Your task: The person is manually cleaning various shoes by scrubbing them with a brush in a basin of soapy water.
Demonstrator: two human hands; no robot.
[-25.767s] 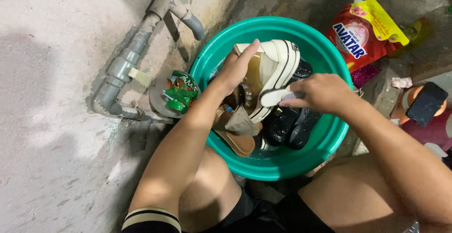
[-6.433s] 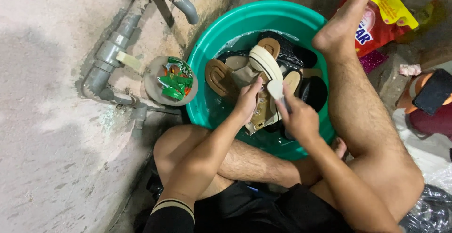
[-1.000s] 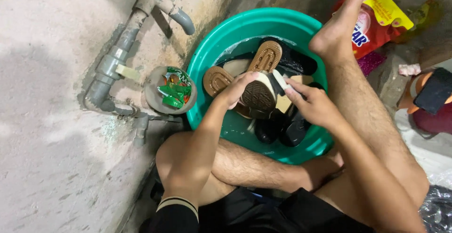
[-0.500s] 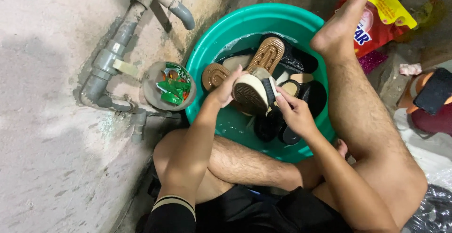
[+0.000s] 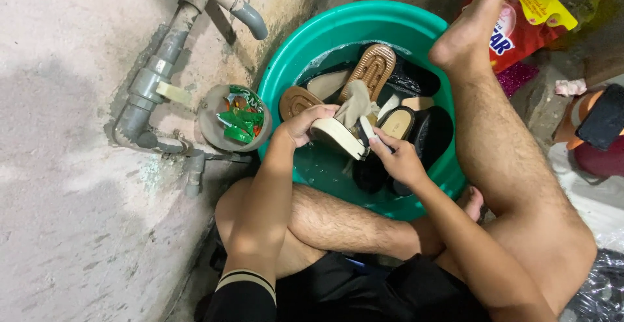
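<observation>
A green plastic basin holds dark water and several sandals and shoes. My left hand grips a cream, thick-soled sandal by its heel end, holding it tilted over the water. My right hand is closed on a small white brush pressed against the sandal's side. Two brown ribbed soles lie face up behind the sandal, and black shoes sit on the basin's right side.
Grey pipes and a tap run along the concrete wall at left. A small bowl of green sachets sits beside the basin. My right foot rests by the rim near a red and yellow detergent bag. A dark phone lies far right.
The cream sandal has been turned from sole-up to on edge and lowered slightly. My right hand with the brush has shifted down along its side.
</observation>
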